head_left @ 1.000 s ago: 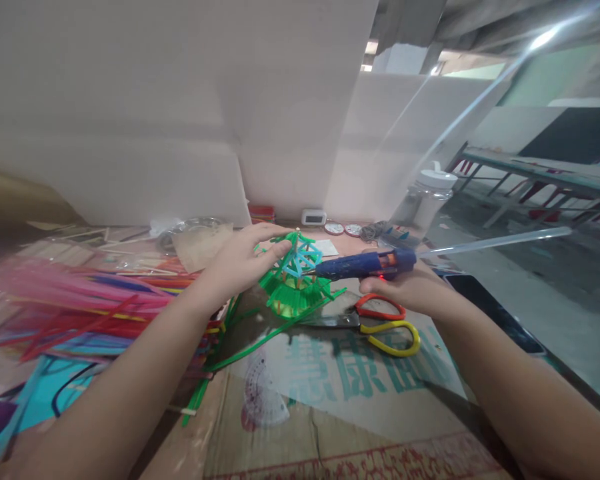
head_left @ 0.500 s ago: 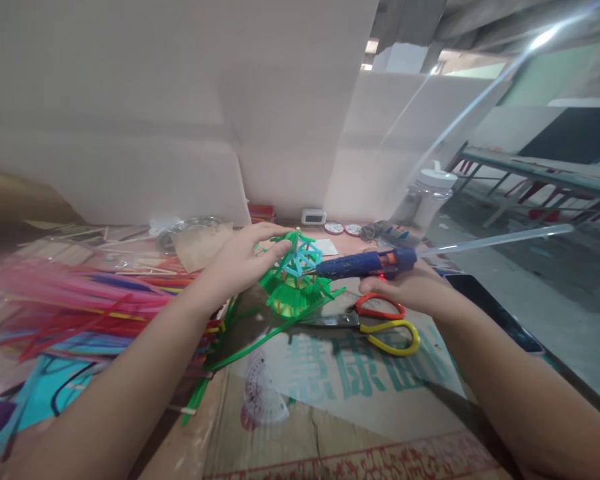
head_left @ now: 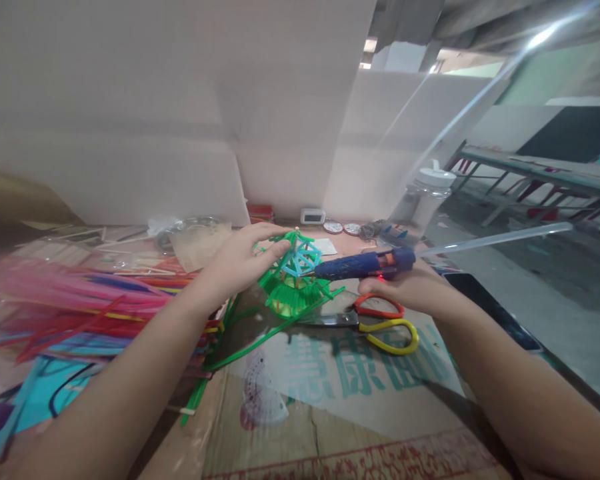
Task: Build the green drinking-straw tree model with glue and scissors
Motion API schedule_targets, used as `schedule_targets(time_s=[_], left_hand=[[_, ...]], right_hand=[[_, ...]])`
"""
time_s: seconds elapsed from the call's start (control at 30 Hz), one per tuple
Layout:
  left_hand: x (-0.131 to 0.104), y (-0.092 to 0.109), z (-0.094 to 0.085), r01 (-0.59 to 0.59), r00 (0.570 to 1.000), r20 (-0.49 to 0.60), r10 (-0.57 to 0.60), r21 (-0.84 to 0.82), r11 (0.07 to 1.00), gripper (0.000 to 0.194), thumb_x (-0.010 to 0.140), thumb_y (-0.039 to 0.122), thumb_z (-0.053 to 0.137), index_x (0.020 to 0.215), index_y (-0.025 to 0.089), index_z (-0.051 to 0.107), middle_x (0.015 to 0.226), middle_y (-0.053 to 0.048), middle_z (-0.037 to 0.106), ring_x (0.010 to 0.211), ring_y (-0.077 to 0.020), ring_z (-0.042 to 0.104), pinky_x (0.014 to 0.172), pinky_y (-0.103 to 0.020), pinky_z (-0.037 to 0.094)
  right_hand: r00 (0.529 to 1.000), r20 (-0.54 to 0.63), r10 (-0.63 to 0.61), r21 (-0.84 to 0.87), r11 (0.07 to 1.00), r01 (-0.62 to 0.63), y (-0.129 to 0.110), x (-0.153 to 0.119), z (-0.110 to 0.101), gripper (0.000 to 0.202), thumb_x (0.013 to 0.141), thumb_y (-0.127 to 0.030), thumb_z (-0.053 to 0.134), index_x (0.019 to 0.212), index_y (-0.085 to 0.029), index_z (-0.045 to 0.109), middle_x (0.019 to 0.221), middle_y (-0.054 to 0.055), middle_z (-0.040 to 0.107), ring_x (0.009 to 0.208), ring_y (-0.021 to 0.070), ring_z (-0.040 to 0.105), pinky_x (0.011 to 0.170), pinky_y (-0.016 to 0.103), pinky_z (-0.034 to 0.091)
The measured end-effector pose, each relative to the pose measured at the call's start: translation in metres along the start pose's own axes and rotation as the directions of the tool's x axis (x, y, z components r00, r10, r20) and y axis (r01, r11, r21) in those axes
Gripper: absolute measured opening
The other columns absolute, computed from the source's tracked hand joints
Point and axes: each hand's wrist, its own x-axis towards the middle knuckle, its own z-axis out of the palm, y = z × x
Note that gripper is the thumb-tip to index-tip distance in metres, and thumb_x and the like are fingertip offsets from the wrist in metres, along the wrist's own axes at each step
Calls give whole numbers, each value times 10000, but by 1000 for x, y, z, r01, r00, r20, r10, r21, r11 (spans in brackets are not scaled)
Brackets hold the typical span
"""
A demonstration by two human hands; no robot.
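Observation:
My left hand (head_left: pixel 253 257) holds the upper left side of a small green and blue pipe-cleaner model (head_left: pixel 296 283), thumb and fingers closed round its edge. The model stands upright, with a blue lattice above a flared green skirt and a stick tip on top. In my right hand (head_left: pixel 400 287) is a blue hot glue gun (head_left: pixel 365 265), a clear glue stick (head_left: pixel 500 239) jutting from its back. Its nozzle touches or nearly touches the blue lattice. Scissors (head_left: pixel 387 337) with red and yellow handles lie just below, beside a long green pipe cleaner (head_left: pixel 260 343).
Many coloured pipe cleaners (head_left: pixel 105 300) are heaped on the left. A clear protractor (head_left: pixel 265 393) lies on the printed cardboard (head_left: pixel 340 427). At the right are a phone (head_left: pixel 490 310) and a clear bottle (head_left: pixel 420 200). A small digital clock (head_left: pixel 313 216) stands by the white panel (head_left: pixel 290 133).
The view has shifted very slightly. Both hands, the glue gun and the model otherwise keep the same positions.

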Motion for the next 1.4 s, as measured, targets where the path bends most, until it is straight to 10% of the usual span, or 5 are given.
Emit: schedule_targets(time_s=[0.33, 0.6, 1.1, 1.4], left_hand=[[-1, -2, 0, -7, 1000, -6, 7, 8, 1000, 415, 932, 465, 497, 1193, 199, 680, 1206, -53, 698, 1123, -231, 624, 1001, -366, 465], [-1, -1, 0, 3, 1000, -11, -3, 29, 1000, 419, 926, 480, 495, 1195, 219, 682, 1207, -52, 699, 1136, -241, 619, 1007, -381, 464], [0, 1, 0, 21, 1000, -6, -21, 19, 1000, 422, 921, 479, 497, 1193, 217, 684, 1206, -53, 700, 1131, -241, 619, 1013, -391, 460], [-1, 1, -2, 32, 999, 15, -32, 8, 999, 444, 922, 512, 483, 1206, 230, 677, 1231, -61, 686, 1148, -257, 610, 1029, -418, 449]], right_hand=[[999, 0, -52, -18, 998, 52, -5, 4, -1, 374, 724, -528, 719, 992, -268, 733, 1045, 23, 754, 1025, 275, 684, 958, 407, 545], [999, -5, -40, 40, 998, 41, -12, 3, -1, 285, 713, -534, 726, 728, -250, 698, 726, 26, 728, 989, 286, 685, 900, 406, 571], [997, -9, -81, -37, 996, 81, -2, 3, -3, 491, 743, -606, 679, 1082, -254, 726, 863, 42, 764, 973, 295, 697, 867, 440, 587], [997, 58, -53, -22, 998, 54, -9, 2, -4, 311, 733, -552, 705, 790, -246, 693, 716, 10, 706, 831, 250, 691, 779, 377, 587]])
